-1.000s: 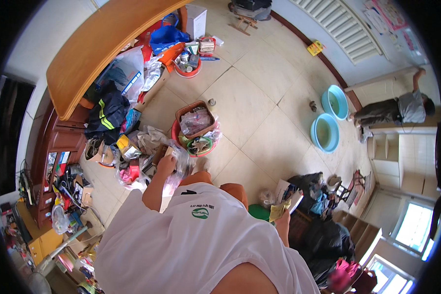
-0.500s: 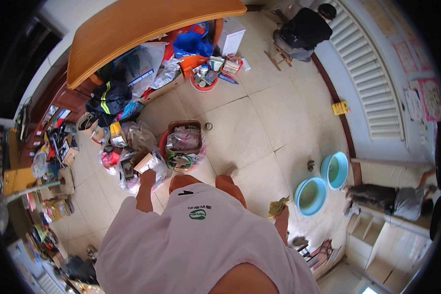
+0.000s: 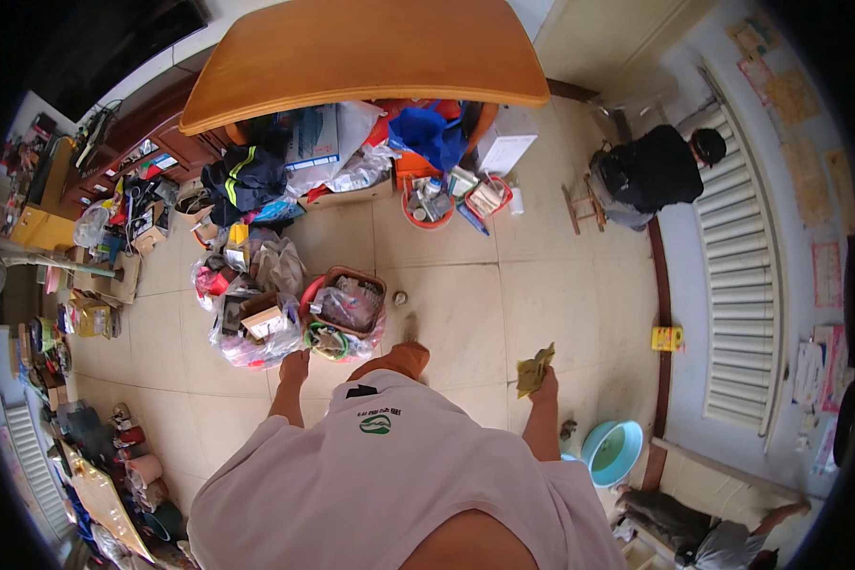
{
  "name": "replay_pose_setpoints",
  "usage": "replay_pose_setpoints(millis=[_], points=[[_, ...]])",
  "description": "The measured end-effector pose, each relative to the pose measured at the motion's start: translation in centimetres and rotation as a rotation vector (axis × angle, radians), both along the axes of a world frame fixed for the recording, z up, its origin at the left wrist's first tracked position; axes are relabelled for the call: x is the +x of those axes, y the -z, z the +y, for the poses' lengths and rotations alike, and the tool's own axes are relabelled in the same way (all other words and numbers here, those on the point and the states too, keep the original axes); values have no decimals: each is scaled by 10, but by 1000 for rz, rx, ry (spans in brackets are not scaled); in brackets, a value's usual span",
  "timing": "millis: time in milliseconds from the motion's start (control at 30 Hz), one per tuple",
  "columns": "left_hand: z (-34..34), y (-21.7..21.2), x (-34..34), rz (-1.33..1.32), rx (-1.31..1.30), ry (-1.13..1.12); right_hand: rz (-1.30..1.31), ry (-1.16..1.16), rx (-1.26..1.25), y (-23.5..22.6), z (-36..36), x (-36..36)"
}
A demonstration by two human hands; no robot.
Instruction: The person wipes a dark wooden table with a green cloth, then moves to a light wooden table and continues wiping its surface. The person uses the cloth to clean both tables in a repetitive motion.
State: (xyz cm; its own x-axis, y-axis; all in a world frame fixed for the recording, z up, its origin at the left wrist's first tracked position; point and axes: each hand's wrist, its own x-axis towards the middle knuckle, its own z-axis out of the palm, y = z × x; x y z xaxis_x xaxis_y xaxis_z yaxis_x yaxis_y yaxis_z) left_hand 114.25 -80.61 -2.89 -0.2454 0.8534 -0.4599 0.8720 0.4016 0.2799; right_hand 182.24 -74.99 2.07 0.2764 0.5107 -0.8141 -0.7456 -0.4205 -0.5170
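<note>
My right hand (image 3: 544,388) is closed around a crumpled olive-yellow cloth (image 3: 534,370), held out over the tiled floor. On the other side, my left hand (image 3: 295,365) hangs by the near edge of a clear plastic bag (image 3: 247,355) of mixed things. Its fingers are too small to read, and nothing shows in it. An open cardboard box (image 3: 263,323) sits in that bag. Right beside it stands a brown basket (image 3: 378,309) holding a plastic-wrapped bundle, with a green-rimmed round container (image 3: 325,342) at its near side.
Ahead is a wooden table (image 3: 370,57) with bags and boxes beneath. Red baskets (image 3: 428,224) stand before it. A light-blue basin (image 3: 612,454) lies to the right. One person (image 3: 651,171) sits by the radiator (image 3: 737,285); another (image 3: 703,532) is at lower right. Clutter lines the left.
My view has shifted, with the table now nearer the middle and the basins lower. My right hand has moved forward with the cloth. My left hand has drawn back from over the bag.
</note>
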Motion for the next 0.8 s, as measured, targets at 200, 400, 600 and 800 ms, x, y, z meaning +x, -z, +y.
replay_pose_setpoints(millis=[200, 400, 600, 800], points=[[69, 13, 17, 108, 17, 126, -82, -58, -135, -25, 86, -26], [207, -22, 76, -147, 273, -184, -106, -134, -156, -9, 148, 64], [211, -25, 79, -50, 279, -223, -356, -589, 94, 7, 264, 60], [215, -36, 168, -32, -63, -523, -128, -422, -90, -9, 487, 60]])
